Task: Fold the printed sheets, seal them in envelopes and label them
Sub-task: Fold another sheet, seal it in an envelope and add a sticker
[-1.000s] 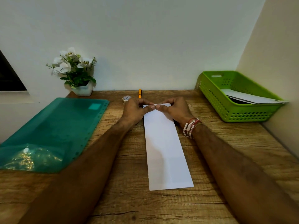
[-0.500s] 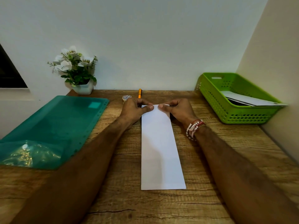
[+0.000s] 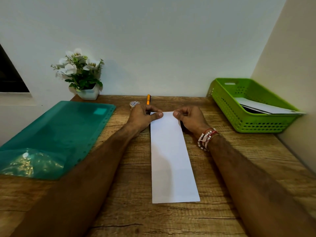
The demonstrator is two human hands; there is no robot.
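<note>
Matt white paper sheet (image 3: 171, 156) on rough-grained wooden table (image 3: 133, 218); glossy translucent green plastic folder (image 3: 56, 132)

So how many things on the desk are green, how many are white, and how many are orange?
Green: 2, the folder and the basket.
White: 2, the folded sheet pinched at its far end by the left hand and right hand, and the flower pot.
Orange: 1, the pen.
Total: 5.

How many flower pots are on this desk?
1: a small white flower pot at the desk's far left corner against the wall; nothing suggests another is hidden.
</note>
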